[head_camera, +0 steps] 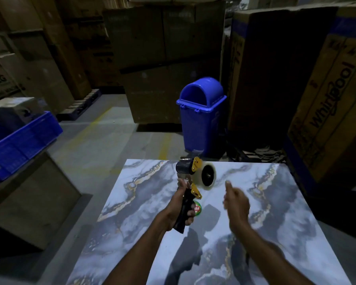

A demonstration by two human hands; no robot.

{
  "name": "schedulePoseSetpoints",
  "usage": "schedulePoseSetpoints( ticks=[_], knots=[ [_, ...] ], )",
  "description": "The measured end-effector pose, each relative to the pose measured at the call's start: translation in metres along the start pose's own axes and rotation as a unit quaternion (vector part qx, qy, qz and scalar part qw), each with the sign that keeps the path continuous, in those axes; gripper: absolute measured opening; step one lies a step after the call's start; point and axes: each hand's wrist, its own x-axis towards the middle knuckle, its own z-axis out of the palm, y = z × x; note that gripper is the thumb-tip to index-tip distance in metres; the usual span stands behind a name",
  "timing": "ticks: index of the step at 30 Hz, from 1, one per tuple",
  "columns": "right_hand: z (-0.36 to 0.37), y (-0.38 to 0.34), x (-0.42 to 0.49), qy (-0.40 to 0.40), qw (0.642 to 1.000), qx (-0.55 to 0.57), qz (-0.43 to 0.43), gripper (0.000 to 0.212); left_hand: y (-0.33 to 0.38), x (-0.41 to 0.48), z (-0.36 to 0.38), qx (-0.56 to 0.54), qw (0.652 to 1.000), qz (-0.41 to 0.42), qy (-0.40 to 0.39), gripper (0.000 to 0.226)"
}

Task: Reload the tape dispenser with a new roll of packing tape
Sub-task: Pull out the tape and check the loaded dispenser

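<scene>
My left hand [180, 206] grips the black handle of the tape dispenser [190, 182] and holds it up above the marbled table [265, 233]. The dispenser has yellow side plates and a dark roller at its far end. A clear roll of packing tape [209, 176] sits on its hub, on the right side. My right hand [235, 200] hovers to the right of the dispenser, fingers loosely curled, holding nothing and not touching the roll. A small round green and red label [198, 208] shows just below the handle; I cannot tell what it belongs to.
A blue lidded waste bin [200, 116] stands on the floor beyond the table's far edge. Tall cardboard boxes [327, 95] wall in the right side and the back. A blue plastic crate [19, 145] rests on a box at the left. Grey floor lies between.
</scene>
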Motion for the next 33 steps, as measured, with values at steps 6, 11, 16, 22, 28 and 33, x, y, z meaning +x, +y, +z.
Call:
schedulePoseSetpoints(
  ticks=[6, 11, 16, 22, 28, 33],
  knots=[
    [0.025, -0.002, -0.034, -0.352, 0.925, 0.074, 0.122, 0.054, 0.010, 0.017, 0.012, -0.008, 1.000, 0.007, 0.023, 0.110],
    [0.042, -0.016, -0.027, -0.359, 0.910, 0.144, 0.151, 0.055, 0.023, 0.008, 0.032, 0.024, 0.999, 0.014, 0.022, 0.105],
    [0.040, -0.017, -0.029, -0.339, 0.919, 0.147, 0.138, 0.039, 0.013, 0.012, 0.036, 0.059, 0.998, 0.036, -0.002, 0.103],
    [0.042, -0.018, -0.023, -0.292, 0.942, 0.114, 0.118, 0.026, 0.018, 0.020, 0.019, 0.234, 0.962, 0.104, 0.094, 0.111],
    [0.024, -0.002, -0.029, -0.239, 0.962, 0.084, 0.104, 0.030, 0.058, 0.016, -0.015, 0.280, 0.924, 0.198, 0.172, 0.092],
    [-0.013, 0.011, -0.048, -0.175, 0.984, 0.009, 0.042, 0.023, 0.078, 0.011, 0.005, 0.286, 0.917, 0.237, 0.147, 0.063]
  ],
)
